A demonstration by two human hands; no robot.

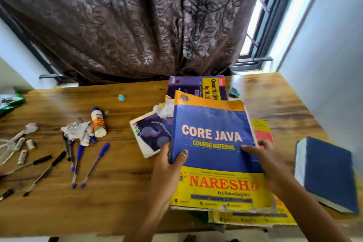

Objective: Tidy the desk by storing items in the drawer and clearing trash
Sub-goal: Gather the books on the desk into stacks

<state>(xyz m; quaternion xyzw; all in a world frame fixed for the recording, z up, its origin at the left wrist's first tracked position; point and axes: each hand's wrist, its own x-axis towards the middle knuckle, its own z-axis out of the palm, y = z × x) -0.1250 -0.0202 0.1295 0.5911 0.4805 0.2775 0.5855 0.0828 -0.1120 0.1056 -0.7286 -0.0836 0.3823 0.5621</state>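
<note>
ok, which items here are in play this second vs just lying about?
In play:
- left hand and right hand, both gripping the Core Java book

Lying about:
- pens
- crumpled paper
- glue bottle
- purple book
- dark blue book

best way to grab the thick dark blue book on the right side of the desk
Grip the dark blue book across its white page edge, coming from its left. It lies flat and closed on the desk, nothing stacked on it, and that side faces the right hand.
</note>
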